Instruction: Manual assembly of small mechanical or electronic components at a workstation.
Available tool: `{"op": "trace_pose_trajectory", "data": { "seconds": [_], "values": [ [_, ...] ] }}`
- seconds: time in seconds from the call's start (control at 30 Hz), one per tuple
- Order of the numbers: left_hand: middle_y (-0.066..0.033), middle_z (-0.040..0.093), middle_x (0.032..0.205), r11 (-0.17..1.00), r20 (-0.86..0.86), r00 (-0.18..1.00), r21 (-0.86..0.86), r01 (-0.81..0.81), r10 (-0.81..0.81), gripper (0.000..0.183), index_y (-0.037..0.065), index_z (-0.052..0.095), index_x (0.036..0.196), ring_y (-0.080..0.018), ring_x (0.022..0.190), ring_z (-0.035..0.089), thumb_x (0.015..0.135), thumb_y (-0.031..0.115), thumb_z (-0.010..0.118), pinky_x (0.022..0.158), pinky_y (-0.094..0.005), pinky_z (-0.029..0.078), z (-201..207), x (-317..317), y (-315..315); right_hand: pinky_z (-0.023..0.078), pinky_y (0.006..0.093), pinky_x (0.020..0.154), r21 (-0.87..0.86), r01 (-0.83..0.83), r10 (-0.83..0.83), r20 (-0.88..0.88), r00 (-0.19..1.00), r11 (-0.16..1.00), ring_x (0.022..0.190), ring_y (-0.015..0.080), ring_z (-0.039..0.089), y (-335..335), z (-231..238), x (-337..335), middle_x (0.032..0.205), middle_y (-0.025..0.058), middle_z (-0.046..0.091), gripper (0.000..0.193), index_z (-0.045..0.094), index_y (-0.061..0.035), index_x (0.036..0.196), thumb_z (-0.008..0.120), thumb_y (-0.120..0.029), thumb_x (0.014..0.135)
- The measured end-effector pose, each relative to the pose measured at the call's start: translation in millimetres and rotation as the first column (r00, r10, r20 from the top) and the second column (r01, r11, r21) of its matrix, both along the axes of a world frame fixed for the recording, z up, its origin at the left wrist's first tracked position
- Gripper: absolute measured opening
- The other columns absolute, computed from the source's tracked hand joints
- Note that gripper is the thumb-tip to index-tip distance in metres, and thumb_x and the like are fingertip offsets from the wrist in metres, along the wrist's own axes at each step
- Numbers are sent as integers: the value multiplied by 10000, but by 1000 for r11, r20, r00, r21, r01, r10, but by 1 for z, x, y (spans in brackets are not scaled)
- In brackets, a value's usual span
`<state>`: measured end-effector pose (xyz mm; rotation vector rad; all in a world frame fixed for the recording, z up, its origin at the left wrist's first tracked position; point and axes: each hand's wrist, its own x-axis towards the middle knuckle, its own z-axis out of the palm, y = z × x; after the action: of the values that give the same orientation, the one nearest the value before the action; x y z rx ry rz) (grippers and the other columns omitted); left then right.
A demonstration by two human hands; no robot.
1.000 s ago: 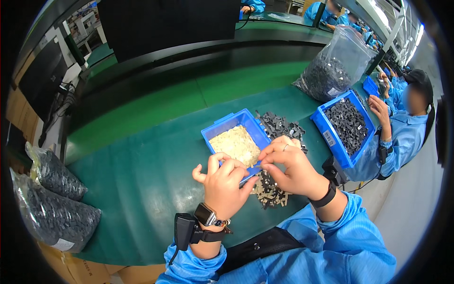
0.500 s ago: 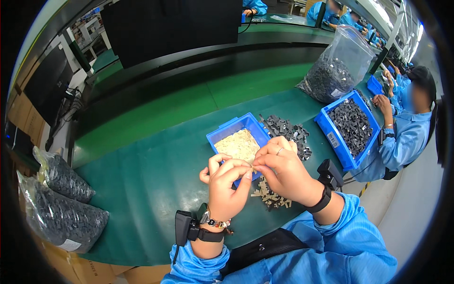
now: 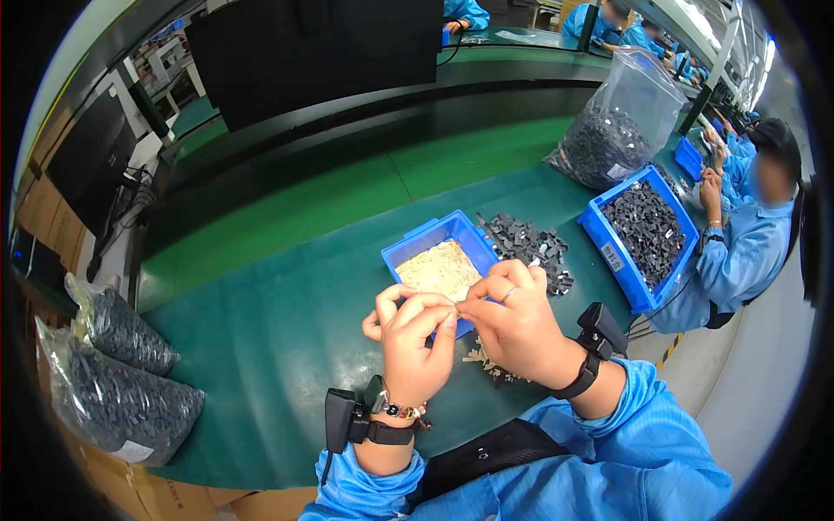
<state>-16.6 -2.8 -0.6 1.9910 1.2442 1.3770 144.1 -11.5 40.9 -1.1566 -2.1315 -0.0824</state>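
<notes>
My left hand (image 3: 417,339) and my right hand (image 3: 519,328) meet fingertip to fingertip over the near edge of a blue bin (image 3: 408,236). Both are closed in a pinch. A tiny tan bit shows between the fingertips, but my fingers hide most of it. Inside the bin lies a heap of flat cream-coloured pieces (image 3: 441,267). Partly covered by my right hand, a loose pile of small beige pieces (image 3: 486,358) lies on the green table. Beyond that hand spreads a pile of dark grey pieces (image 3: 523,239).
A larger blue tray (image 3: 594,227) full of dark pieces stands to the right, below a clear bag (image 3: 608,130) of similar pieces. Two more filled bags (image 3: 122,399) rest at the left edge. A co-worker (image 3: 751,234) sits at the right; a black panel (image 3: 313,56) hangs at the back.
My joined fingertips have shifted slightly left, and my right hand covers more of the beige pile. The co-worker's hand at the right has risen a little.
</notes>
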Motion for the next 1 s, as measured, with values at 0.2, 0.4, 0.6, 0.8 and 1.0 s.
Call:
{"op": "trace_pose_trajectory", "data": {
  "seconds": [0.2, 0.4, 0.6, 0.8, 1.0],
  "values": [
    [48, 619, 1014, 984, -196, 972, 145, -105, 132, 66, 157, 728, 771, -294, 1114, 423, 729, 108, 713, 909, -466, 215, 1, 2, -3, 323, 417, 789, -73, -12, 15, 50, 999, 997, 937, 247, 543, 2, 1, 1, 888, 25, 623, 125, 691, -88, 823, 697, -55, 703],
    [24, 601, 1056, 983, -216, 968, 157, -96, 129, 57, 136, 721, 760, -315, 1128, 398, 717, 99, 717, 915, -467, 216, 3, 2, -2, 321, 423, 793, -18, 56, -53, 139, 989, 998, 959, 260, 540, 5, -2, 2, 892, 32, 618, 134, 655, -95, 814, 676, -42, 692],
    [24, 605, 1065, 989, -145, 981, 93, -116, 128, 26, 125, 690, 752, -290, 1135, 402, 740, 107, 704, 918, -457, 220, -1, 0, 0, 350, 397, 768, 57, 127, -130, 63, 989, 990, 892, 241, 574, 11, -3, 11, 833, 22, 644, 195, 680, -96, 859, 681, -29, 676],
    [47, 604, 1058, 995, -144, 985, 55, -89, 96, 28, 139, 687, 759, -279, 1122, 415, 758, 114, 700, 903, -456, 222, -1, -1, 1, 369, 395, 763, -12, 37, -37, 1, 999, 999, 897, 227, 590, 13, 0, 13, 859, 14, 672, 169, 708, -84, 860, 704, -22, 703],
    [48, 607, 1047, 996, -164, 984, 60, -59, 68, 30, 151, 709, 752, -273, 1136, 408, 754, 128, 728, 902, -445, 228, -1, 0, 1, 335, 386, 757, -196, -79, 67, -66, 996, 977, 912, 221, 571, 5, 8, 14, 859, 8, 651, 164, 706, -87, 885, 697, -20, 736]
  ]
}}
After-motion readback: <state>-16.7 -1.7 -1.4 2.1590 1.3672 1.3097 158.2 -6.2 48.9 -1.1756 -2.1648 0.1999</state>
